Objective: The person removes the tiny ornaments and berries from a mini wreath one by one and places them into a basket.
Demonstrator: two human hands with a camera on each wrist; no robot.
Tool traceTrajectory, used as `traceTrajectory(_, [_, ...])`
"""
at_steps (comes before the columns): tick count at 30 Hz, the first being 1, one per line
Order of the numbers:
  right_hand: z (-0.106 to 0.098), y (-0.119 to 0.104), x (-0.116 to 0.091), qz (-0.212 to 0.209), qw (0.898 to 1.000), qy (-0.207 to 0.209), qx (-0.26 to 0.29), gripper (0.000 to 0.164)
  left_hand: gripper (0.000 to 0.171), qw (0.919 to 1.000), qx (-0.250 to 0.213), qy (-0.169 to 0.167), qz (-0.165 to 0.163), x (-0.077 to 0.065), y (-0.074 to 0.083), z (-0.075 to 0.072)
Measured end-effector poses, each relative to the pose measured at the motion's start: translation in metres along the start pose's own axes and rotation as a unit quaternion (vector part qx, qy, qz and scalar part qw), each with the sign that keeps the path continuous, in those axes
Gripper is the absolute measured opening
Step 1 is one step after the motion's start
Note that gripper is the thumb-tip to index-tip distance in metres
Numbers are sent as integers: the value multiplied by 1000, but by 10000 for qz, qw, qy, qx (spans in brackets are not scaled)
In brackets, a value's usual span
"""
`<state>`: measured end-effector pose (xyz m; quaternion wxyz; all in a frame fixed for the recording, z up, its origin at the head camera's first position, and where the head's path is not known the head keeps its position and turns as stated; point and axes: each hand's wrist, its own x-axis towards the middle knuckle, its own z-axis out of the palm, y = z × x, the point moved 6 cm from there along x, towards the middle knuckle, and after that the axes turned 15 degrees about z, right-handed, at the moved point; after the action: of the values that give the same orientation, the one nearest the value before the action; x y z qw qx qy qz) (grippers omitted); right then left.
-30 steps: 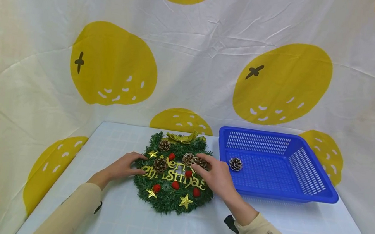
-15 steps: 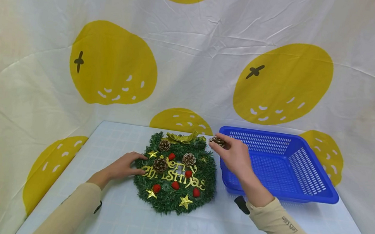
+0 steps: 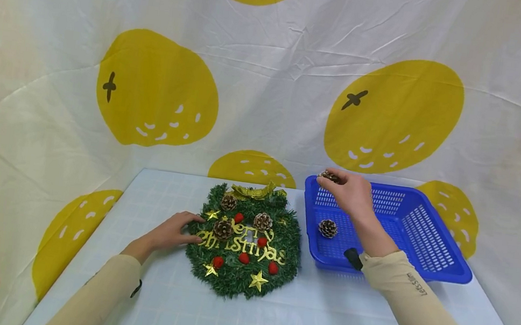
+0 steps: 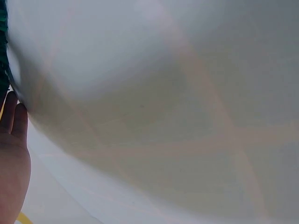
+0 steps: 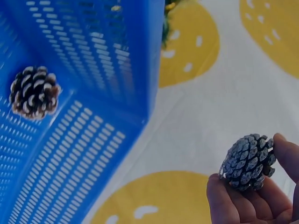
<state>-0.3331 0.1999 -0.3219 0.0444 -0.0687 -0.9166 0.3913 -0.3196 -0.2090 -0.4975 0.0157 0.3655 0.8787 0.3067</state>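
Observation:
A pine cone (image 5: 250,161) is pinched between the thumb and fingers of my right hand (image 3: 351,194), raised over the far left part of the blue basket (image 3: 446,239). Inside that basket lies a second pine cone (image 3: 328,228), near its left wall. My left hand (image 3: 175,232) rests at the left edge of a green Christmas wreath (image 3: 231,283), fingers fairly straight and touching the greenery. The wreath carries gold "Merry Christmas" lettering (image 3: 236,243), red berries, gold stars, a gold bow (image 3: 252,191) and pine cones (image 3: 223,228). Only part of the left hand shows in the left wrist view.
The wreath and basket stand side by side on a table (image 3: 160,302) with a pale checked cover. Behind the table hangs a white curtain (image 3: 274,93) printed with large yellow fruit. The basket's slotted walls rise between its inside and the wreath.
My right hand has lifted the pine cone off the wreath's upper right and carried it right and up, over the basket. The left hand and the wreath have stayed in place.

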Motion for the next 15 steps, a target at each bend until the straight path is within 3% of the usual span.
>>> traceTrajectory(8, [-3,17,15,394,9991,-176,17,57,59,10000,-18,-5,33,-1,0,1])
traceTrajectory(15, [-2,30,25,485,9987,-151,43,55,59,10000,18,31,28,-1,0,1])
